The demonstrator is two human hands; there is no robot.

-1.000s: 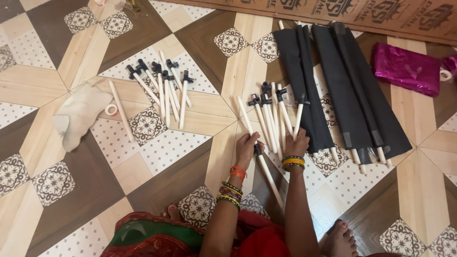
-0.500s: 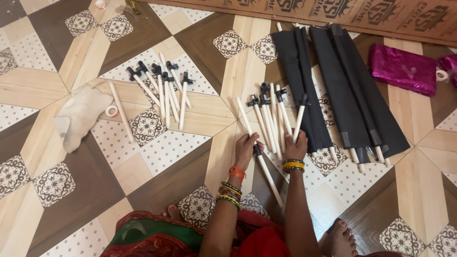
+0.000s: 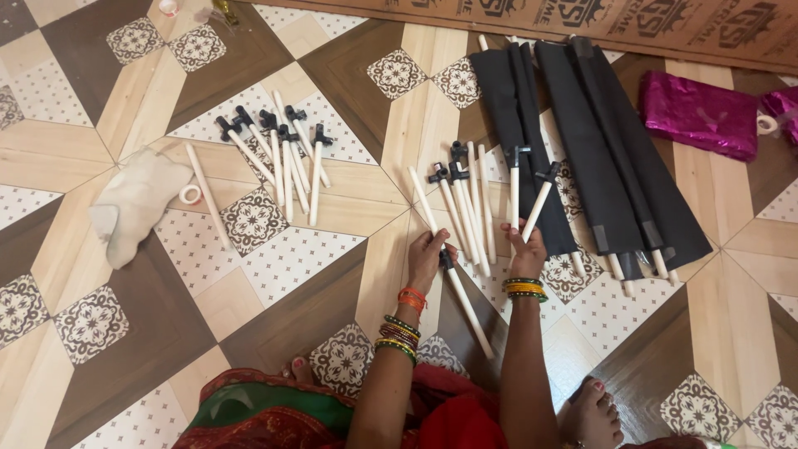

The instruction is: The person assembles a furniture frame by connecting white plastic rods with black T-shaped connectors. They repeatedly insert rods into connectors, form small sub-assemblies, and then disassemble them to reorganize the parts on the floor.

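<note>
Seated on the patterned tile floor [image 3: 283, 274], the person has the left hand [image 3: 428, 254] closed around a white tube [image 3: 465, 299] that carries a black fitting near the grip and runs down toward the knees. The right hand [image 3: 528, 254] is closed on the lower end of another white tube with a black end fitting [image 3: 539, 199], angled up toward the black fabric. Between and above the hands lies a cluster of similar tubes with black fittings [image 3: 465, 199], side by side. A second group of fitted tubes [image 3: 283, 158] lies well apart to the left, with one bare white tube [image 3: 208, 195] beside a small roll of tape [image 3: 190, 194] and a crumpled cream cloth [image 3: 133, 204]. To the right, long black fabric sleeves on rods [image 3: 598, 150] lie flat; magenta foil material [image 3: 698, 112] sits beyond. Judging by the piles, many tubes already bear fittings, several sleeves look assembled, and the loose tubes remain to be joined.
</note>
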